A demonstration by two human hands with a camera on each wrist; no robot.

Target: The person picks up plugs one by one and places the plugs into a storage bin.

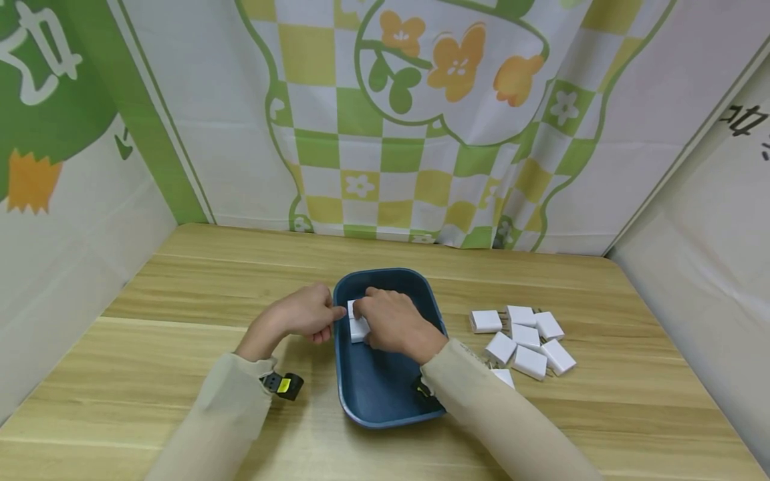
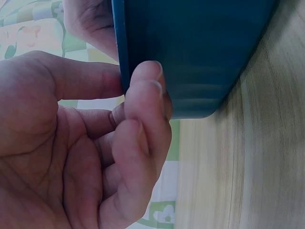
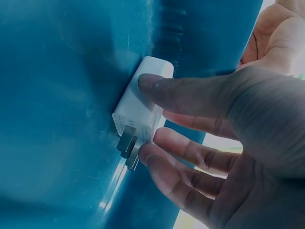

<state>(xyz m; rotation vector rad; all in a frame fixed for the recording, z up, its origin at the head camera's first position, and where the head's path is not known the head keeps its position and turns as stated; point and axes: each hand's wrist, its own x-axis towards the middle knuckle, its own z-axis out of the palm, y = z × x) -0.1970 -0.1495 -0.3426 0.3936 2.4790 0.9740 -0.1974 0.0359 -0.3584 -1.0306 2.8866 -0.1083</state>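
A dark blue plastic bin (image 1: 385, 407) stands on the table. My left hand (image 1: 309, 312) grips its left rim, thumb at the edge and the other fingers curled against the outer wall (image 2: 190, 62). Inside the bin, my right hand (image 1: 394, 321) holds a white plug-in charger (image 3: 138, 102); the thumb lies on its face and the fingers are round the far side. Metal prongs (image 3: 127, 145) stick out of the charger's end. In the head view, white charger surfaces (image 1: 359, 330) show along the bin's left wall, partly hidden by the right hand.
Several more white chargers (image 1: 526, 336) lie in a loose group on the wooden table (image 1: 210, 294), right of the bin. One of them (image 1: 502, 377) is partly covered by the right sleeve. A patterned curtain (image 1: 397, 180) hangs behind the table's back edge.
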